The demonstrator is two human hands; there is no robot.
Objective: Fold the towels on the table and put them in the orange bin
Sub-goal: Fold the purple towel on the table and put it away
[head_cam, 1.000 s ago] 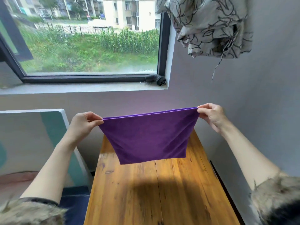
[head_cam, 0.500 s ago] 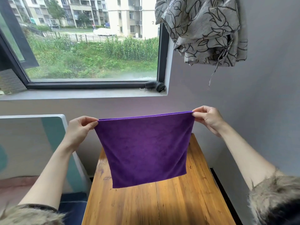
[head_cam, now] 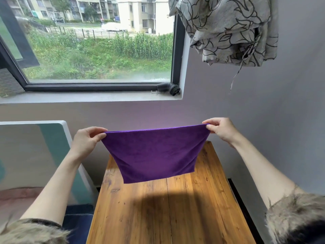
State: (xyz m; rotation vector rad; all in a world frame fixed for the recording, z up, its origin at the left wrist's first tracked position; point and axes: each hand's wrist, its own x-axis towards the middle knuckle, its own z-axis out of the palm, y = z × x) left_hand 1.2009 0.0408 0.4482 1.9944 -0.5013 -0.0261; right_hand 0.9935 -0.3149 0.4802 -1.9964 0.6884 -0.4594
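The fold looked to be at its opening step: the purple towel (head_cam: 154, 152) hung spread in the air between the two hands, above the far end of the wooden table (head_cam: 175, 213). The left hand (head_cam: 86, 140) pinched its upper left corner and the right hand (head_cam: 221, 130) pinched the upper right, both arms stretched forward at matching height, top hem taut. Next, probably, the corners had to meet evenly. No orange bin was in view.
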